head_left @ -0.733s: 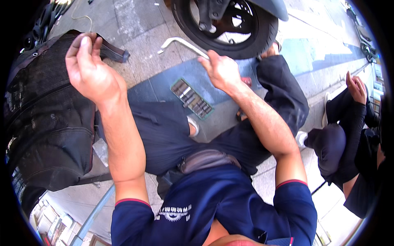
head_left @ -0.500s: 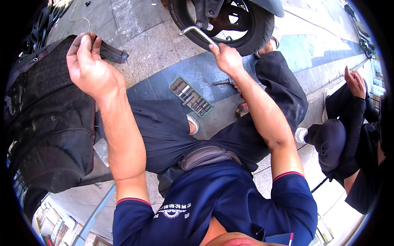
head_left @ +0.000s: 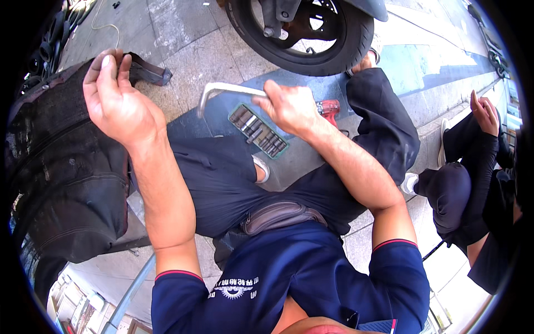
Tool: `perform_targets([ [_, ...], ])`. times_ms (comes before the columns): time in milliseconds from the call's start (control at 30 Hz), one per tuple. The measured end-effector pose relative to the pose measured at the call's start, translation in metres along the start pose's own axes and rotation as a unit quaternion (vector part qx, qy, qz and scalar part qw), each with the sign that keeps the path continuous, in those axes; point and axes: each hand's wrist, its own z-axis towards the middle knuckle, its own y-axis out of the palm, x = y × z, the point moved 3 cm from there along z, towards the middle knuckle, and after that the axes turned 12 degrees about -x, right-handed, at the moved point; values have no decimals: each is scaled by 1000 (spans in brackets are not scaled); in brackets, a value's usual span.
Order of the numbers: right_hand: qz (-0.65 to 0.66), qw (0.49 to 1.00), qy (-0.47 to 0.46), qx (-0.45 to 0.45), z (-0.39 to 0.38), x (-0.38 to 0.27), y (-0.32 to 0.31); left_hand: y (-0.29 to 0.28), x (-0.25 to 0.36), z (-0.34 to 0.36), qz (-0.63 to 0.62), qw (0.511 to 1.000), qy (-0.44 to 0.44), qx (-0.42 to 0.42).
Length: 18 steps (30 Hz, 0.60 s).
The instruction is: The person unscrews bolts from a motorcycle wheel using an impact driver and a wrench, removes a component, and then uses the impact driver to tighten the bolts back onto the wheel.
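- A bent metal bar point(head_left: 236, 88) is reaching leftward from the person's right fist, its far end crooking back toward the person; it is showing between the wheel and the socket case, apart from the tyre.
- The right hand point(head_left: 292, 108) is gripping the bar's near end, fingers wrapping around it.
- A green-rimmed case point(head_left: 266, 124) is lying open below the bar, holding a row of metal sockets.
- A red tool point(head_left: 329, 108) is lying just beyond the right wrist, the forearm partly hiding it.
- A black-spoked wheel point(head_left: 303, 30) is standing ahead of the right hand, under a grey fender point(head_left: 370, 8).
- The left hand point(head_left: 119, 108) is hanging palm toward the person, fingers curling, near the edge of a worn black cover point(head_left: 67, 167); whether its fingertips are pinching anything, I cannot tell.
- A brown pouch point(head_left: 283, 216) is resting at the person's waist.
- A pale cord point(head_left: 105, 26) is trailing over the paving beyond the left hand.
- At the right, another person's hand point(head_left: 485, 114) is showing above bent, dark-clothed knees.
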Motion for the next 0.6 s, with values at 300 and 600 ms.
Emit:
perform_targets([
  [300,111,961,254,3,16,64,12,16,-21,-5,6,998,-44,-41],
  [600,221,855,453,-122,-47,90,178,107,-175,-69,420,818,-258,-295],
])
